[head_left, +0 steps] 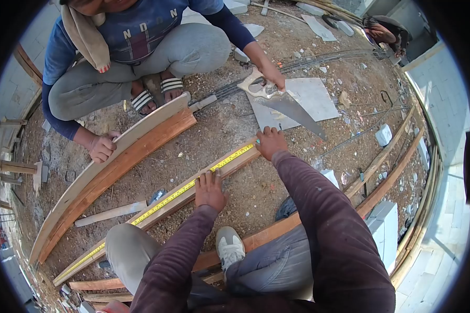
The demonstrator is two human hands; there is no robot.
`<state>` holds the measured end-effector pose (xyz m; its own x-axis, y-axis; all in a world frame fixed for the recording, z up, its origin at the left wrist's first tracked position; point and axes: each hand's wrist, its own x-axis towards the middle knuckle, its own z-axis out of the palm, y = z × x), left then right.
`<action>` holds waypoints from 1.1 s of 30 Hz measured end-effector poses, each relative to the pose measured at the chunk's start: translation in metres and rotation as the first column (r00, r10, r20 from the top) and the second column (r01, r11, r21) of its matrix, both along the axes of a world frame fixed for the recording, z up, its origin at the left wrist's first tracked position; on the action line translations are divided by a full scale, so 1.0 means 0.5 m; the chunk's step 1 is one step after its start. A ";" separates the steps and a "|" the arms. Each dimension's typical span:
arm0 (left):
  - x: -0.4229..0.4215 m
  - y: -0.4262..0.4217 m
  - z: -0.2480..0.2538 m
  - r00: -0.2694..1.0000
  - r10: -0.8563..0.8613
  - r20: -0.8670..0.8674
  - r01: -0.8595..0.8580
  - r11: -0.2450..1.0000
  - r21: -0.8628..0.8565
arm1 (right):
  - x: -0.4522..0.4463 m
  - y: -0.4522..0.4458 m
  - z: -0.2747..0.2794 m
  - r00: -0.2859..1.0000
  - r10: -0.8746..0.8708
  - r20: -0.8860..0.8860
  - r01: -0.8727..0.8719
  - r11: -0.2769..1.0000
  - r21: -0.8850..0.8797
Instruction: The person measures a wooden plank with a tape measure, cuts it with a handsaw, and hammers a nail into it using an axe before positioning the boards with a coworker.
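A yellow tape measure (173,195) is stretched along a long wooden plank (230,168) that slants across the ground before me. My left hand (210,192) presses the tape against the plank, its fingers bent over the blade. At the plank's upper right end, my right hand (271,143) is closed around the end of the tape; a small turquoise bit shows beside its fingertips. Opposite me squats a person whose one hand (103,148) rests on a curved board (117,143). That person's other hand (272,76) holds a handsaw (287,107), blade pointing toward my right hand.
A pale flat sheet (310,99) lies under the saw. Steel rods (318,58) run behind it. Curved timber (277,229) passes by my shoe (230,246); more strips (391,175) and grey blocks (383,229) lie right. Another person (386,34) crouches far right.
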<state>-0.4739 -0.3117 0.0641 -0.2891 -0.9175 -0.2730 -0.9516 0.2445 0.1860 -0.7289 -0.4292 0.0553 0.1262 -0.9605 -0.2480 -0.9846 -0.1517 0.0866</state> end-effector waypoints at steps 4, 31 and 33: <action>-0.030 -0.009 0.008 0.983 0.037 -0.178 -0.043 0.999 -0.027 | 0.000 -0.001 -0.001 1.000 -0.006 -0.003 0.006 1.000 0.006; -0.115 -0.125 -0.099 0.777 0.596 -0.202 -0.575 0.803 0.158 | 0.002 -0.004 0.005 0.999 -0.040 0.029 0.038 0.998 0.043; -0.114 -0.126 -0.099 0.774 0.599 -0.206 -0.578 0.801 0.157 | 0.002 -0.005 0.004 0.999 -0.036 0.030 0.035 0.999 0.039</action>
<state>-0.5311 -0.3748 0.0144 0.2359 -0.9071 -0.3486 -0.8297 -0.3747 0.4137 -0.7280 -0.4316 0.0572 0.1004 -0.9544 -0.2813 -0.9916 -0.1193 0.0508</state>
